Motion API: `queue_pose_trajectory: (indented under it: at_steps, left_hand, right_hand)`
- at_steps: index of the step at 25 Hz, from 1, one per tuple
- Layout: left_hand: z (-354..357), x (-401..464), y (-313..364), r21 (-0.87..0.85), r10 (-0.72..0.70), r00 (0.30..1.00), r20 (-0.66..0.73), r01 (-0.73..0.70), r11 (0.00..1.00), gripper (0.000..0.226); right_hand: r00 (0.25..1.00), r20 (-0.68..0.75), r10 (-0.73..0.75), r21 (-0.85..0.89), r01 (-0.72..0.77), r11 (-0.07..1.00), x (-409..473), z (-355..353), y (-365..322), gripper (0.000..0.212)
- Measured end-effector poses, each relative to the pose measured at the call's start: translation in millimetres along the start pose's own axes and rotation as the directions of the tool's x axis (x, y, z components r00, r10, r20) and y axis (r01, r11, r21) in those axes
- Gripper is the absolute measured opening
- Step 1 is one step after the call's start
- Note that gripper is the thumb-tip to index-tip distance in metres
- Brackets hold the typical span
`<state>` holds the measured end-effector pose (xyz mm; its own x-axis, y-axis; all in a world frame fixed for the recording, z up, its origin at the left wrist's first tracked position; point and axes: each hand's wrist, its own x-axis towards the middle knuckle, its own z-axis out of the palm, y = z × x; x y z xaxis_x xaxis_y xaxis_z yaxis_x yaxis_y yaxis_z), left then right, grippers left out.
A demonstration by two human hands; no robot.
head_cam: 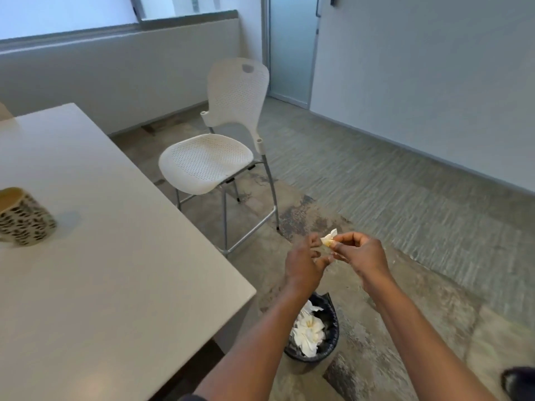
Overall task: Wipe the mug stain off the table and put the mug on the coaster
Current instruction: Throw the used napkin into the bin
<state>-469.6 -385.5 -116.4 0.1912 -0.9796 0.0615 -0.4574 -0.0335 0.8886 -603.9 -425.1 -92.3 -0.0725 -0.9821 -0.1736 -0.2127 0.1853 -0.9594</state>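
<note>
A cream mug [24,217] with dark leaf marks stands on the white table [121,270] at the far left; whether a coaster lies under it I cannot tell. A faint damp patch [69,219] shows on the tabletop just right of the mug. Past the table's near right corner, both hands are held over the floor. My right hand [359,257] pinches a small crumpled, yellow-stained tissue [329,238] between thumb and fingertips. My left hand [304,263] is close beside it, fingers loosely curled and touching the right fingers; whether it also holds the tissue is unclear.
A small bin with a black liner [333,337] sits on the floor below my forearms, with several crumpled white tissues inside. A white perforated stool chair [214,163] stands beyond the table's right edge. Carpeted floor stretches right toward a wall.
</note>
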Motion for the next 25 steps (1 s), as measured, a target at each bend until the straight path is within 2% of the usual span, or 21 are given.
queue_pose_trajectory:
  at_steps: [3,5,7,10,12,16,20,25]
  left_hand:
    - [23.0,5.2,-31.9,0.132,-0.127,0.992,0.016,0.123,0.984,0.028]
    - [34.2,6.5,-52.8,0.193,-0.208,0.978,0.018,0.201,0.96,0.027]
    - [40.9,7.0,-71.4,0.251,-0.263,0.964,0.043,0.245,0.937,0.025]
    - [49.2,9.8,-94.8,0.274,-0.311,0.948,0.066,0.283,0.919,0.017]
    - [53.5,10.0,-105.2,0.262,-0.338,0.939,0.067,0.31,0.914,0.018]
    - [61.3,13.5,-119.1,0.27,-0.388,0.917,0.087,0.353,0.896,0.019]
    - [64.9,20.3,-132.8,0.267,-0.411,0.907,0.089,0.376,0.887,0.018]
    - [64.2,20.3,-141.6,0.239,-0.425,0.903,0.066,0.399,0.885,0.019]
  right_hand:
    - [0.994,-0.094,-0.061,-0.233,0.038,0.972,6.9,0.5,47.0,0.009]
    - [0.988,-0.096,-0.118,-0.36,0.076,0.93,7.9,5.8,78.8,0.009]
    - [0.983,-0.043,-0.18,-0.449,0.142,0.882,9.0,11.4,108.5,0.012]
    - [0.971,0.146,-0.192,-0.554,0.24,0.797,15.4,16.1,153.1,0.015]
    - [0.967,0.213,-0.142,-0.597,0.244,0.764,19.9,15.2,176.6,0.014]
    - [0.966,0.244,-0.09,-0.644,0.23,0.73,39.6,17.1,203.0,0.019]
    - [0.969,0.245,-0.03,-0.662,0.19,0.725,59.0,16.1,217.7,0.031]
    - [0.97,0.241,-0.017,-0.695,0.184,0.695,61.3,12.3,230.2,0.027]
